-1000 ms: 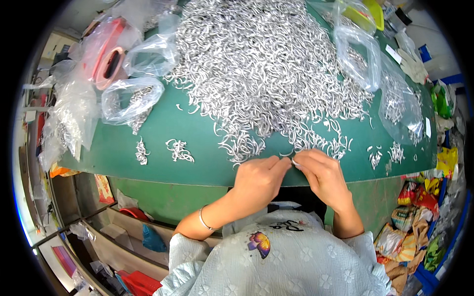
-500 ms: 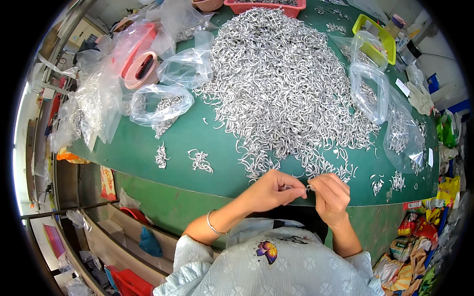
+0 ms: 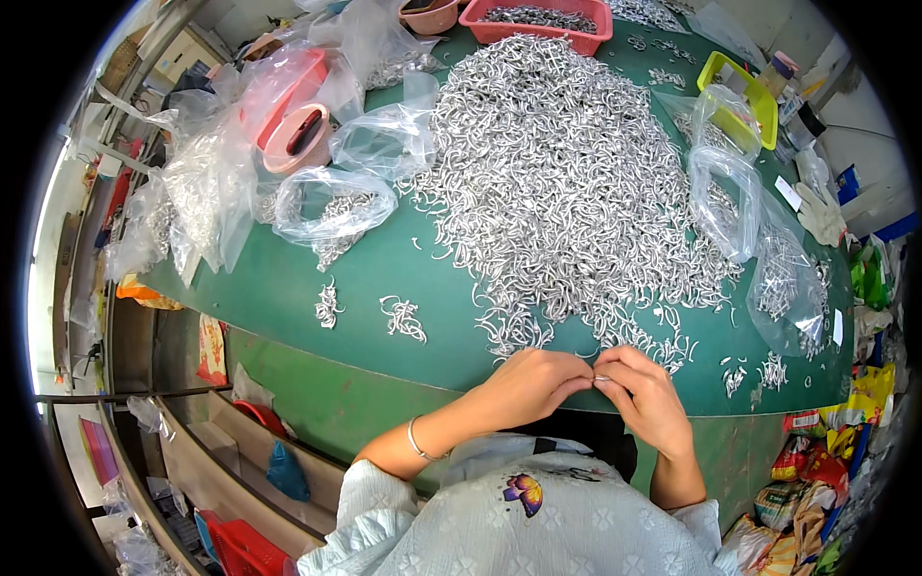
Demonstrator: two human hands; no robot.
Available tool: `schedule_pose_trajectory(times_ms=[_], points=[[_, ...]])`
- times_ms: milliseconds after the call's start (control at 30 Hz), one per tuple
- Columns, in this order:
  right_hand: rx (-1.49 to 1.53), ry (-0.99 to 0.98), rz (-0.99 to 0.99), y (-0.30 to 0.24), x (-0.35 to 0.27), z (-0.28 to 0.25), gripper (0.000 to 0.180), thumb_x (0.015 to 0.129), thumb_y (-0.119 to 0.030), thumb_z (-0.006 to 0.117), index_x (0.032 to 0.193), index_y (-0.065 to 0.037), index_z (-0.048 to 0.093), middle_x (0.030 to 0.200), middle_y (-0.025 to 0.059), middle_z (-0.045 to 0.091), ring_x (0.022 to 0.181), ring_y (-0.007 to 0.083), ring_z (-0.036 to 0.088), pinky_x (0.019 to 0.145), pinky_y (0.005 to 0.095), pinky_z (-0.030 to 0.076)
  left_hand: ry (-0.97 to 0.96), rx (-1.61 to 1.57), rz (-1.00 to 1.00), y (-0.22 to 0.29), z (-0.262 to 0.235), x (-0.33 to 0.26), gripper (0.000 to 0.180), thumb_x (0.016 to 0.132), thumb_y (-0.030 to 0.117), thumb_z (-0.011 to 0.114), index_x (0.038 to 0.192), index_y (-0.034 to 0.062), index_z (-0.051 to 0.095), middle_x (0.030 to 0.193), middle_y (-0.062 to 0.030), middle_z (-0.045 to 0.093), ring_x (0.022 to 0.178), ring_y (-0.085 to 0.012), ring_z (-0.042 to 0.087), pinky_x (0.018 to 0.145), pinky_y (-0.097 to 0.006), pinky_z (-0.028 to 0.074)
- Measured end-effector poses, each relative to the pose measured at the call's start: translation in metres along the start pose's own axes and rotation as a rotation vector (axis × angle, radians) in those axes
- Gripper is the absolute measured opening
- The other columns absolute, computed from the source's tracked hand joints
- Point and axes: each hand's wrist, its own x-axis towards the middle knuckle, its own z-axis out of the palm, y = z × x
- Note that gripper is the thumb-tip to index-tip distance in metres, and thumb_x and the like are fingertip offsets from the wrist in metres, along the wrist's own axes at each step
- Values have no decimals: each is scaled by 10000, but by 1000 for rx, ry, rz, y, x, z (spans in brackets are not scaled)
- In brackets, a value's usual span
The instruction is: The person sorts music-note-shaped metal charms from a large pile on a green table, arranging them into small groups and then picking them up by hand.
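Observation:
A big heap of small curved silvery metal pieces (image 3: 576, 173) covers the middle of the green table (image 3: 288, 298). At the table's near edge my left hand (image 3: 543, 384) and my right hand (image 3: 642, 392) meet, fingertips nearly touching. Both are closed in a pinch. A small curved metal piece (image 3: 602, 378) shows at the right fingertips; the fingers cover most of it. Whatever the left fingers hold is hidden. Loose pieces from the heap's front lie just beyond my hands.
Small piles (image 3: 401, 319) lie left of the heap, others (image 3: 772, 371) to its right. Clear plastic bags (image 3: 336, 206) with pieces flank it. A pink basket (image 3: 600, 36) and yellow-green basket (image 3: 765, 113) stand behind. A pink bowl (image 3: 279, 158) holds a dark object. Drawers (image 3: 230, 461) are lower left.
My hands have come closer together, fingertips now almost meeting. The right hand has turned and lowered slightly. The whole view has shifted a little, so the table sits lower in it.

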Motion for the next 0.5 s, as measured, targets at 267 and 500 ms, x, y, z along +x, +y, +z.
schedule_pose_trajectory(times_ms=[267,500], points=[[245,114,110,3,-3,9,61,823,20,559,793,32,611,689,117,594,597,235,590,540,323,454,-59,329,72,23,-9,4,69,787,82,645,827,27,652,733,-96,624,643,-261,608,525,-336,458],[748,-156,328,12,-6,-5,151,892,-37,518,797,36,611,700,49,625,575,112,578,494,239,450,-48,-191,12,0,-6,9,172,738,-78,582,873,2,651,704,-81,604,584,-242,586,507,-312,453]])
